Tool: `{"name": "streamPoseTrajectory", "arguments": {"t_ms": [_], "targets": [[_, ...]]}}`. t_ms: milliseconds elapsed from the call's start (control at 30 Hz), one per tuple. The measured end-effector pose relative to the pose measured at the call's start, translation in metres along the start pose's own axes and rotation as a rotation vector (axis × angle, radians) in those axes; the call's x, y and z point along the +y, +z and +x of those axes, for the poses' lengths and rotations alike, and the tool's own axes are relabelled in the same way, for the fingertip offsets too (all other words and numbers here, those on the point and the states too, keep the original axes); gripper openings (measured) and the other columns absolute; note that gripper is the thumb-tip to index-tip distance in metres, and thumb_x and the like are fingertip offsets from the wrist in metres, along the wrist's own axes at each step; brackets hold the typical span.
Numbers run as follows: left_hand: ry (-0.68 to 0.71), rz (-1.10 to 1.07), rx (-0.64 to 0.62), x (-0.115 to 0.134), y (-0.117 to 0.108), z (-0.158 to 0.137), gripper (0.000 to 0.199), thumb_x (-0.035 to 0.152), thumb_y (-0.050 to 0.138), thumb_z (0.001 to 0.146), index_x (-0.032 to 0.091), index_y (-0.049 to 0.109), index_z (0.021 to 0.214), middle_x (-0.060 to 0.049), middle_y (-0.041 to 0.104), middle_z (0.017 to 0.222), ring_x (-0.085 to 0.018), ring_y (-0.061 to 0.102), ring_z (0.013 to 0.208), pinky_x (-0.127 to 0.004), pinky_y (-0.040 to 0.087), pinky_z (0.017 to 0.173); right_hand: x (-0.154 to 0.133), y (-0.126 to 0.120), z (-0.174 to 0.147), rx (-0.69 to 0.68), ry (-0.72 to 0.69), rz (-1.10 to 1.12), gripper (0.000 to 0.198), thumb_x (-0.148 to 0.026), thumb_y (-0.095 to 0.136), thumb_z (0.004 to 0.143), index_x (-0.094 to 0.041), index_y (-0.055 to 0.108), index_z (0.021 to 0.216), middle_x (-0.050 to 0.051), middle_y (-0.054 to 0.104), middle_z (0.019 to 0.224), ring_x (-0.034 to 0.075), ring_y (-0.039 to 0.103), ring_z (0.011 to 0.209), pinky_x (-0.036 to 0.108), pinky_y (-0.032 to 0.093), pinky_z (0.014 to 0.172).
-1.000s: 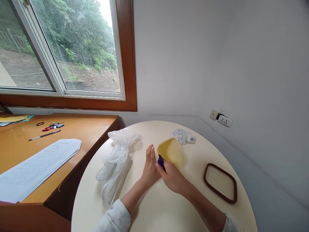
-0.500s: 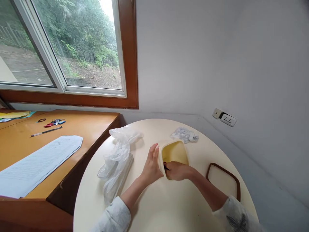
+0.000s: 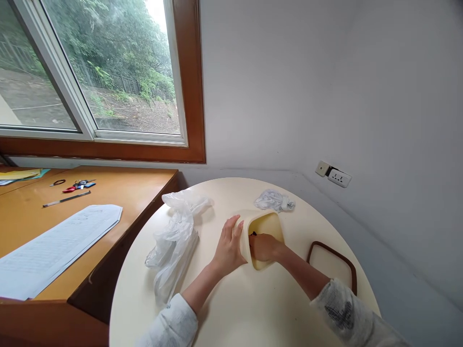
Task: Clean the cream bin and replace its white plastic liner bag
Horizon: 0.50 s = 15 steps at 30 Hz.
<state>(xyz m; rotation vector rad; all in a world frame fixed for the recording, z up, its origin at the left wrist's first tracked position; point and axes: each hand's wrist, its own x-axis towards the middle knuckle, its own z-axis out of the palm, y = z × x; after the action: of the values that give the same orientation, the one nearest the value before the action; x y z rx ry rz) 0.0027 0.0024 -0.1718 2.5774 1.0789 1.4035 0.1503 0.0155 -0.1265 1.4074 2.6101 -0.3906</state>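
A cream-coloured plastic bin [image 3: 275, 222] is tilted on the round table, its mouth facing toward me and to the right. My left hand [image 3: 228, 246] grips its left side, thumb low and fingers along the upper edge. Inside the bin is my right hand [image 3: 265, 246], its fingers curled and partly hidden by the wall. A small dark thing [image 3: 254, 233] shows at those fingers, too little of it visible to name. Left of the bin lies a crumpled clear plastic bag [image 3: 177, 231]. Behind it is a smaller bunched plastic bag [image 3: 274, 200].
A brown rounded frame [image 3: 338, 255] lies at the right of the round cream table [image 3: 238, 308]. On the wooden desk [image 3: 108, 183] at left are papers [image 3: 68, 246], a pen [image 3: 67, 199] and keys [image 3: 80, 185]. A wall socket [image 3: 339, 178] is beyond the table.
My right hand has moved deeper into the bin. The bin has turned slightly to the right, with my left hand still on its side.
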Motion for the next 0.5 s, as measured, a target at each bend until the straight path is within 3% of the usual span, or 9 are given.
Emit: {"name": "streamPoseTrajectory", "arguments": {"t_ms": [133,300,400,500], "targets": [[-0.036,-0.056,-0.072,0.003,-0.004,0.005,0.109,0.032,0.073,0.059,0.024,0.0,0.139,-0.018,0.019,0.138,-0.035,0.022,0.129,-0.053,0.03,0.1,-0.001,-0.006,-0.021,-0.037,0.101,0.012,0.038,-0.031,0.029,0.088,-0.013,0.062,0.084,0.015,0.067,0.08,0.026,0.062,0.067,0.032,0.039,0.053],[-0.062,-0.169,-0.176,0.003,-0.011,0.018,0.114,0.03,0.077,0.051,0.024,0.006,0.139,-0.017,0.02,0.139,-0.035,0.021,0.13,-0.052,0.029,0.102,0.0,-0.021,-0.07,0.031,0.092,0.128,0.05,-0.038,0.016,0.093,-0.017,0.059,0.077,0.006,0.065,0.073,0.018,0.058,0.063,0.028,0.039,0.054],[-0.106,-0.28,-0.255,-0.002,-0.021,0.029,0.118,0.027,0.079,0.046,0.023,0.008,0.14,-0.016,0.021,0.139,-0.034,0.02,0.13,-0.049,0.03,0.103,-0.003,-0.023,-0.094,0.18,-0.014,0.243,0.043,-0.036,0.02,0.094,-0.019,0.057,0.081,0.004,0.063,0.076,0.017,0.057,0.068,0.027,0.042,0.06],[-0.14,-0.4,-0.355,-0.007,-0.035,0.039,0.119,0.025,0.079,0.046,0.023,0.007,0.14,-0.014,0.02,0.142,-0.031,0.021,0.131,-0.045,0.029,0.105,-0.005,-0.012,-0.099,0.413,-0.152,0.194,0.027,-0.025,0.03,0.091,-0.018,0.056,0.098,0.006,0.063,0.089,0.019,0.056,0.085,0.033,0.043,0.078]]}}
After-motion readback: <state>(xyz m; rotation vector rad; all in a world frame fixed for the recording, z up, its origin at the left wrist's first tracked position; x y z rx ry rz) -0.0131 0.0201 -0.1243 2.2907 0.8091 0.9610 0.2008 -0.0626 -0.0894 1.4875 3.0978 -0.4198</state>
